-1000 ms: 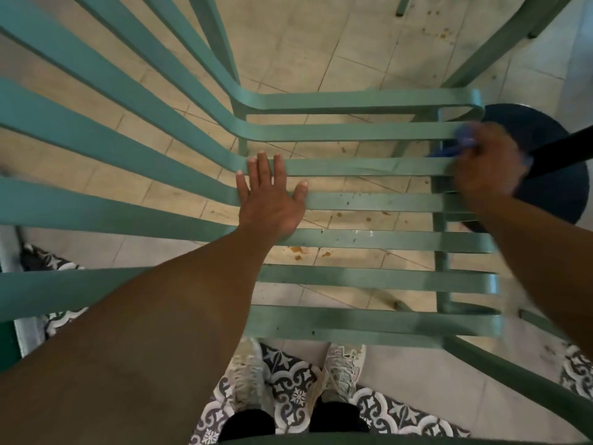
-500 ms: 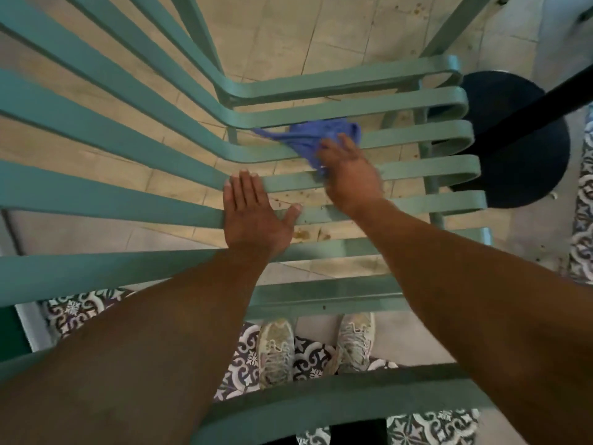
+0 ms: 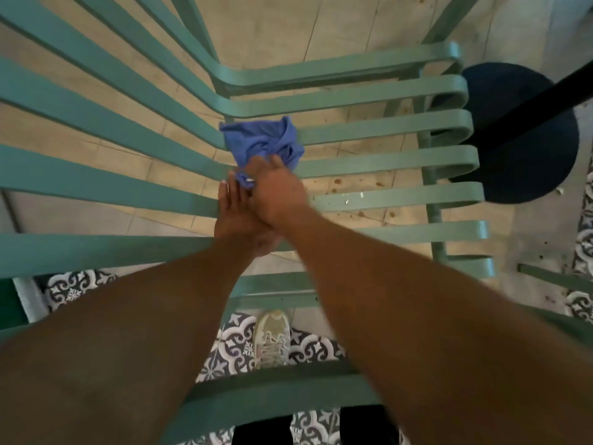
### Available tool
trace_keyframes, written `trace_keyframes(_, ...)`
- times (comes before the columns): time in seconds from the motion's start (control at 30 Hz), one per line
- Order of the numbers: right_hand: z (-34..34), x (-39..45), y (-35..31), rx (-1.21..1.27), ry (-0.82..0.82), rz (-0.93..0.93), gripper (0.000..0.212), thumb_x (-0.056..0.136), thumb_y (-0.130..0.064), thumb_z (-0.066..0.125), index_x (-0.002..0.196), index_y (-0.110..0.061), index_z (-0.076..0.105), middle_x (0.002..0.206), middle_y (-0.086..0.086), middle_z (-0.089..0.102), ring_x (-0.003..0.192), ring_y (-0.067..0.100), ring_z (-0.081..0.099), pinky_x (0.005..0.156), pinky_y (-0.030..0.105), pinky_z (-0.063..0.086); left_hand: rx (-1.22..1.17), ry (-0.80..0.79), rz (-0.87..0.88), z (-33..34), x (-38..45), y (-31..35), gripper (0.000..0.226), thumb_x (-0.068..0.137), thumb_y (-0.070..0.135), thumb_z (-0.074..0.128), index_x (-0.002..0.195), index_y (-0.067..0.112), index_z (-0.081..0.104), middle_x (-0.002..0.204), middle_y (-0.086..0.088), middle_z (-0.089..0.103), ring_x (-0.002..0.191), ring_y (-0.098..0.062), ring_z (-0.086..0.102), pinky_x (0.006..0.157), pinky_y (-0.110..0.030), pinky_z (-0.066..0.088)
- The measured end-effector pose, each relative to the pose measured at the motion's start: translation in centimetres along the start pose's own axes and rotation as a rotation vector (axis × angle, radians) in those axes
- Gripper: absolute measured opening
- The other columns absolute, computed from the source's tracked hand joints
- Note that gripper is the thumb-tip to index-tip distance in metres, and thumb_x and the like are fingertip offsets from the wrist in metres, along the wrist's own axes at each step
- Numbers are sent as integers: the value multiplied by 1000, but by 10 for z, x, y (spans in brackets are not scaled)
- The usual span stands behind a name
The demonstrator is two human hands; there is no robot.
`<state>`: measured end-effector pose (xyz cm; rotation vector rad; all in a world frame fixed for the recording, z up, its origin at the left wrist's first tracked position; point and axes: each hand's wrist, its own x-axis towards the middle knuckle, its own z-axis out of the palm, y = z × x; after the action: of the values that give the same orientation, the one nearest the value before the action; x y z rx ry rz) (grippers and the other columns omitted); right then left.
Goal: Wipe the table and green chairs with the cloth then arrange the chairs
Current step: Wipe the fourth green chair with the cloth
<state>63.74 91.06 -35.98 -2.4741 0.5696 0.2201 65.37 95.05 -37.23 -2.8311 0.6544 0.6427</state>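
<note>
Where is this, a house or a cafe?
Probably a cafe or patio, though I can't be sure: a green slatted chair, a dark round table base and a stained tile floor.

No readable text, label, brand or number appears anywhere.

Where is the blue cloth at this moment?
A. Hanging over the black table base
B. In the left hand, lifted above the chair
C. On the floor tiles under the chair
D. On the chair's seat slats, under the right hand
D: the cloth lies bunched on the chair slats, with the right hand gripping its near edge.
</note>
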Motion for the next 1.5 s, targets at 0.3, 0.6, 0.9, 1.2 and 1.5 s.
trace_keyframes(0.3, -119, -131, 206, -215, 155, 525, 41, 86, -11, 61, 123, -1, 47, 127, 28, 44, 112, 47, 44, 94, 57, 41, 65, 125, 359, -24, 40, -26, 75, 98, 58, 16, 155, 11, 1, 161, -17, -8, 149, -31, -10, 118, -52, -9)
trace_keyframes(0.6, 43, -23, -22, -193, -126, -252, 62, 80, -31, 20, 122, -10, 58, 128, 20, 50, 114, 40, 46, 95, 46, 37, -50, -17, 310, -25, 104, -4, 75, 98, 60, 20, 155, 19, -6, 161, -11, -16, 149, -30, -13, 118, -53, -7)
trace_keyframes(0.9, -56, -83, 125, -190, 67, -70, 35, 88, -31, 56, 120, -20, 46, 102, 6, 60, 93, 28, 58, 83, 43, 47, 41, 60, 447, -28, 112, -20, 84, 90, 74, 11, 154, 23, -10, 160, -14, -18, 147, -30, -17, 116, -54, -12)
trace_keyframes(1.2, -20, -72, 85, -418, 2, -26, 21, 86, -14, 54, 106, -8, 56, 102, 16, 58, 94, 35, 56, 77, 40, 44, 54, -3, 454, -28, 115, -18, 84, 90, 74, 5, 151, 22, -19, 158, -16, -25, 145, -32, -23, 115, -55, -16)
trace_keyframes(1.5, -33, -93, 95, -469, -197, -677, 40, 61, -29, 78, 94, -12, 63, 79, 10, 60, 67, 26, 57, 57, 32, 45, 54, -21, 422, -29, 117, -16, 87, 88, 77, 8, 153, 23, -16, 159, -16, -22, 146, -32, -20, 115, -54, -14)
